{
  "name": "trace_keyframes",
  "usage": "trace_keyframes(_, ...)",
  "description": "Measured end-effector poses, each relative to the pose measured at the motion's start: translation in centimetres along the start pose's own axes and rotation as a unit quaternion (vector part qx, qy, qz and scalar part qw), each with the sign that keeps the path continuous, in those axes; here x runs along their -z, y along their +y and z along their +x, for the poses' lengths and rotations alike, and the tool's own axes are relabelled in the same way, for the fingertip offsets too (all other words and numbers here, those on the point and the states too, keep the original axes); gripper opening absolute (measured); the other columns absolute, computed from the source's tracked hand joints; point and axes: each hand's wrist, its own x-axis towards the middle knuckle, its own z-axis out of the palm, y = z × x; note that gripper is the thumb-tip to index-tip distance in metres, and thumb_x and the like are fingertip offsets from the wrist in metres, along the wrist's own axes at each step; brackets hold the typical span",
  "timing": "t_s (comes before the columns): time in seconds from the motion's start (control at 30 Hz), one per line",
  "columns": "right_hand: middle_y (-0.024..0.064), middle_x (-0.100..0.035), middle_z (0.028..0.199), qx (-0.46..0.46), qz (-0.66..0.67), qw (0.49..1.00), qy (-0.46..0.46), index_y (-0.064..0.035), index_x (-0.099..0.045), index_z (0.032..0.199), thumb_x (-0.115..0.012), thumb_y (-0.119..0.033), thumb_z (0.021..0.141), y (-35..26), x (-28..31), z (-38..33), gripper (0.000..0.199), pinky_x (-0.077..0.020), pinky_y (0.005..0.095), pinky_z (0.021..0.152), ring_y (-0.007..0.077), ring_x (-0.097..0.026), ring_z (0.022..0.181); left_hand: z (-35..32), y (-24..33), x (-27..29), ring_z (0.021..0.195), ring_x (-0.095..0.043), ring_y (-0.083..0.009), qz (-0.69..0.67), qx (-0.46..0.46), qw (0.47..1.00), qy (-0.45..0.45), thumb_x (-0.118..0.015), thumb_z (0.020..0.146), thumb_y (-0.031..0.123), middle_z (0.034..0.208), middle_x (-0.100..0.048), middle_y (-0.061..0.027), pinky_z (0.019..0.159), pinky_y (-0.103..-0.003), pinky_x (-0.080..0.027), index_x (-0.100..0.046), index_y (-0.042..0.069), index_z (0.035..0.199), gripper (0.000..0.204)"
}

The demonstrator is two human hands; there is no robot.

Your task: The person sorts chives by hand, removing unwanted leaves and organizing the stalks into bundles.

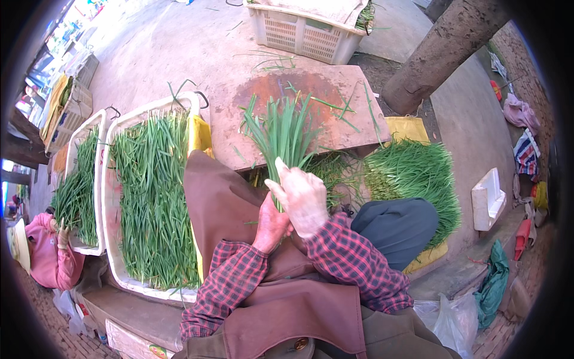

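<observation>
My left hand (273, 222) is bare and closed around the lower part of a bunch of garlic chives (282, 133). The green leaves fan out away from me over a board. My right hand (304, 198), in a pale thin glove, lies across the bunch just above the left. Its index finger and thumb are stretched out and apart, touching the leaves; its other fingers are partly hidden. Both forearms wear checked red and dark sleeves. Under my hands, a brown apron (224, 191) covers my lap.
A reddish board (344, 90) with loose blades stands ahead. On the left are white crates (112, 197) filled with chives and a co-worker in pink (51, 251). A chive pile (412, 179) lies right, near a tree trunk (442, 54) and foam box (488, 199). A crate (299, 36) sits beyond.
</observation>
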Motion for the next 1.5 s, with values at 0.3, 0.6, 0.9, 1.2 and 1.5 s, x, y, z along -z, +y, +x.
trace_keyframes(0.3, 0.0061, -0.068, 0.081, -0.206, 0.349, 0.914, -0.003, -0.0002, -0.072, 0.098, -0.072, -0.014, 0.092, 2.4, -2.2, 0.1, 0.015, -0.0519, 0.0283, 0.060, 0.0133, -0.065, 0.066, 0.0, 1.2, 1.0, 0.046, -0.049, -0.0063, -0.038, 0.065, 0.995, -0.062, -0.074, 0.085, 0.002, 0.074, -0.058, 0.0009, 0.038, -0.023, -0.037, -0.053, 0.007, 0.113, 0.035)
trace_keyframes(0.6, 0.0005, -0.071, 0.081, -0.393, 0.527, 0.754, -0.017, -0.0015, -0.074, 0.102, -0.068, -0.014, 0.096, 3.3, 1.0, -2.7, 0.015, -0.0460, 0.0214, 0.060, 0.0049, -0.060, 0.066, 0.8, 0.5, 3.2, 0.058, -0.043, -0.0040, -0.317, 0.166, 0.922, -0.151, -0.068, 0.095, 0.010, 0.086, -0.055, 0.0003, 0.048, -0.019, -0.036, -0.053, 0.006, 0.117, 0.027)
trace_keyframes(0.9, -0.0002, -0.071, 0.085, -0.372, 0.558, 0.739, -0.059, -0.0018, -0.073, 0.107, -0.063, -0.012, 0.099, 3.3, 1.0, -2.0, 0.016, -0.0473, 0.0206, 0.064, 0.0037, -0.061, 0.072, 0.8, 0.0, 2.9, 0.058, -0.042, -0.0043, -0.294, 0.185, 0.926, -0.145, -0.067, 0.098, 0.015, 0.085, -0.053, 0.0010, 0.047, -0.019, -0.034, -0.053, 0.007, 0.117, 0.025)
trace_keyframes(1.2, 0.0066, -0.073, 0.091, -0.384, 0.535, 0.752, 0.042, 0.0012, -0.071, 0.107, -0.064, -0.005, 0.094, 4.2, -1.0, -1.8, 0.016, -0.0504, 0.0237, 0.063, 0.0081, -0.062, 0.068, 0.6, -0.4, 2.4, 0.055, -0.042, -0.0049, -0.259, 0.190, 0.937, -0.135, -0.062, 0.102, 0.030, 0.086, -0.053, -0.0015, 0.045, -0.019, -0.033, -0.049, 0.011, 0.121, 0.029)
trace_keyframes(1.5, 0.0020, -0.069, 0.078, -0.448, 0.502, 0.737, -0.063, -0.0018, -0.071, 0.093, -0.071, -0.015, 0.093, 4.7, -1.5, 0.3, 0.013, -0.0439, 0.0236, 0.052, 0.0080, -0.059, 0.055, 0.3, 0.0, 2.0, 0.054, -0.041, -0.0047, -0.234, 0.191, 0.945, -0.129, -0.059, 0.102, 0.037, 0.086, -0.053, -0.0017, 0.045, -0.018, -0.033, -0.050, 0.012, 0.123, 0.034)
